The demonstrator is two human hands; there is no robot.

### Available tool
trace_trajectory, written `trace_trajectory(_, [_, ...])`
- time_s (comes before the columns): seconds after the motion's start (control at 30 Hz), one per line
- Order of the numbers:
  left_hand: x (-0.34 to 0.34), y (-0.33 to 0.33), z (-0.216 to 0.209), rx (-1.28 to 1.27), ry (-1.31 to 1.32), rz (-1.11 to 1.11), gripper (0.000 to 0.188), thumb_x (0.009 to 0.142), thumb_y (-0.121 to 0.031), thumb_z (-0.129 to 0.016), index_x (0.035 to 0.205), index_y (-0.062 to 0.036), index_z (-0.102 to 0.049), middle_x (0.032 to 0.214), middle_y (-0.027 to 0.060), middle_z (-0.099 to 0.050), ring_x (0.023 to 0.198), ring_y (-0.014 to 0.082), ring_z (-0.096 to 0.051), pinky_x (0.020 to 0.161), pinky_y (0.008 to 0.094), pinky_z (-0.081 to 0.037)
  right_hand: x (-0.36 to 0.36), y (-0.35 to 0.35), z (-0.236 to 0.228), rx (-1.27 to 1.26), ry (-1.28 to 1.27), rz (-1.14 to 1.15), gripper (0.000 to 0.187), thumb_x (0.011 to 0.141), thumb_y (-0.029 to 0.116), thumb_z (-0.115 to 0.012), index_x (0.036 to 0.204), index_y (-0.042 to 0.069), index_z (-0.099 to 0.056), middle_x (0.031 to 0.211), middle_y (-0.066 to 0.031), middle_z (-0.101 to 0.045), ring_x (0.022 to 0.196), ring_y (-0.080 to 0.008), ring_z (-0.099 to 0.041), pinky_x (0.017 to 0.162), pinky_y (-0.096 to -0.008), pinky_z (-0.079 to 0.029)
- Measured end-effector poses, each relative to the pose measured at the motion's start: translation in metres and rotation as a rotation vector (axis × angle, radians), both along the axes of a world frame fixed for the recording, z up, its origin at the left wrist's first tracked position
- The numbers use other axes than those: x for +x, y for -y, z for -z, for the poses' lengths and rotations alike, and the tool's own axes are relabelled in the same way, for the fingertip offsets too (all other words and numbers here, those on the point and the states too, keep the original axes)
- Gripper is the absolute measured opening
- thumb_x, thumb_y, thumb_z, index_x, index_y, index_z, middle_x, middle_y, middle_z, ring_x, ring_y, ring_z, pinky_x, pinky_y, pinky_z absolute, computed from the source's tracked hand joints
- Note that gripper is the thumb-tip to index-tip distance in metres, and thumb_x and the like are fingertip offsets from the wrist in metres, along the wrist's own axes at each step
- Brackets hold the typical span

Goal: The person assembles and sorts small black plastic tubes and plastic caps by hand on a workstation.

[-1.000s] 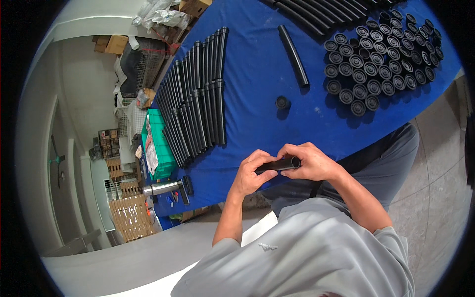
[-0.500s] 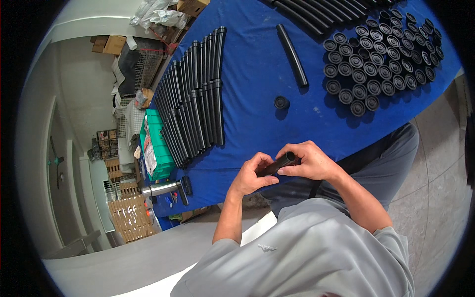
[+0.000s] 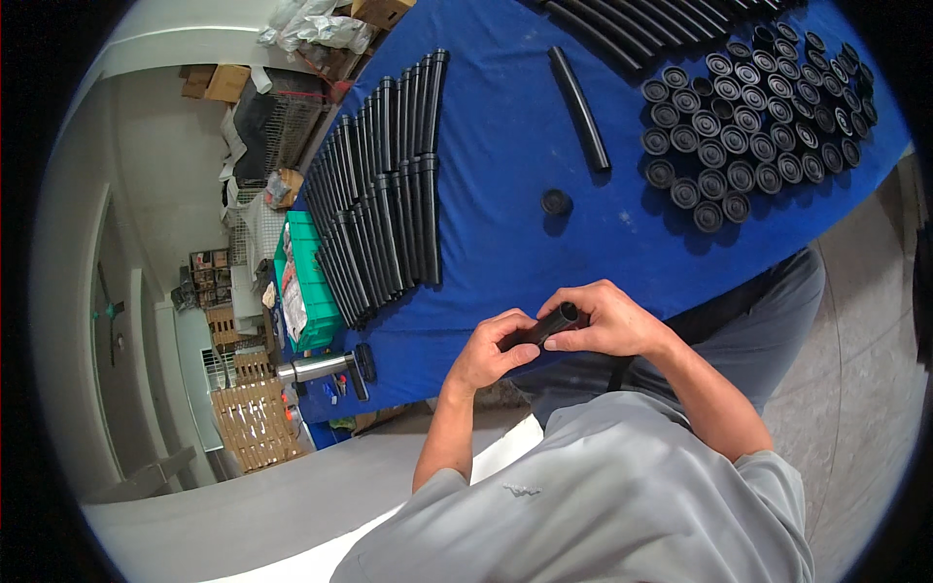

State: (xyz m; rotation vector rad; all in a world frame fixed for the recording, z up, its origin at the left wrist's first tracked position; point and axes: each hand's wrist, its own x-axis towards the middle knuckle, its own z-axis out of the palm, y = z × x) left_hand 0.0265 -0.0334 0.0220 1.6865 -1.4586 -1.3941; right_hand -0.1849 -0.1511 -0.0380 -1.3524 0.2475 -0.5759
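Just off the near edge of the blue-covered table point(image 3: 505, 233), both hands grip one black plastic tube point(image 3: 558, 320). Its hollow end points up and right, while the lower part is hidden by fingers. My left hand point(image 3: 494, 352) wraps the lower part, thumb along the side. My right hand point(image 3: 607, 321) closes around the upper end with thumb and fingers. Beyond them, a single round black cap point(image 3: 555, 202) stands on the cloth. Farther off lies a lone black tube point(image 3: 580, 109).
Two rows of capped black tubes point(image 3: 389, 185) lie at the left. Many round black caps point(image 3: 743, 146) stand grouped at the right, with more tubes point(image 3: 632, 27) behind. A green crate point(image 3: 316, 282) and a silver cylindrical tool point(image 3: 321, 368) sit at the left edge.
My left hand has shifted slightly, its thumb drawing in toward the tube. The tube stands slightly more upright. The view has moved a little; the table items stay in place.
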Motion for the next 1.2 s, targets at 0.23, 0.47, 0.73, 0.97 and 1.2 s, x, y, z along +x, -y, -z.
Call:
trace_trajectory(0.23, [0.015,0.001,0.002,0.122,-0.062,-0.095,0.033,0.089,-0.024,-0.074,0.107,0.0025,-0.066,0.095,0.0035,-0.061,0.082,0.0102,-0.057,0.07,0.0254,-0.047,0.003,-0.002,-0.012,0.366,-0.106,-0.12,0.032,0.088,0.013,-0.071,0.117,0.001,-0.064,0.073,-0.0031,-0.066,0.057,-0.0087,-0.059,0.052,-0.0264,-0.048])
trace_trajectory(0.47, [0.011,0.004,0.006,0.076,-0.021,-0.129,0.037,0.086,-0.02,-0.079,0.113,-0.0008,-0.064,0.1,0.002,-0.061,0.089,0.0099,-0.058,0.077,0.0267,-0.048,0.005,-0.002,-0.005,0.3,-0.05,-0.076,0.031,0.087,0.011,-0.072,0.115,0.001,-0.064,0.07,-0.0011,-0.063,0.056,-0.0067,-0.057,0.049,-0.0233,-0.044])
trace_trajectory(0.73, [0.01,0.011,-0.002,-0.01,0.017,0.026,0.04,0.093,-0.035,-0.068,0.102,0.0039,-0.068,0.087,0.0047,-0.061,0.072,0.0131,-0.059,0.067,0.0262,-0.048,0.006,-0.002,-0.002,0.169,-0.013,-0.061,0.03,0.084,0.011,-0.077,0.112,0.003,-0.067,0.073,-0.0009,-0.066,0.058,-0.0055,-0.057,0.051,-0.023,-0.044])
trace_trajectory(0.97, [0.002,0.004,-0.008,0.253,-0.242,-0.141,0.047,0.092,-0.041,-0.069,0.11,0.0024,-0.064,0.085,0.005,-0.062,0.074,0.013,-0.06,0.067,0.0267,-0.048,0.003,0.0,-0.003,0.264,-0.046,-0.116,0.029,0.083,0.011,-0.078,0.109,0.002,-0.068,0.075,-0.0006,-0.067,0.061,-0.0058,-0.058,0.056,-0.0227,-0.046])
trace_trajectory(1.2, [0.011,-0.003,-0.002,0.286,-0.166,-0.11,0.037,0.085,-0.022,-0.08,0.109,-0.0013,-0.061,0.09,0.003,-0.063,0.076,0.0088,-0.059,0.067,0.0234,-0.049,0.004,-0.001,0.001,0.211,-0.025,-0.106,0.03,0.081,0.012,-0.079,0.108,0.003,-0.068,0.076,0.0,-0.067,0.063,-0.0058,-0.058,0.058,-0.023,-0.046])
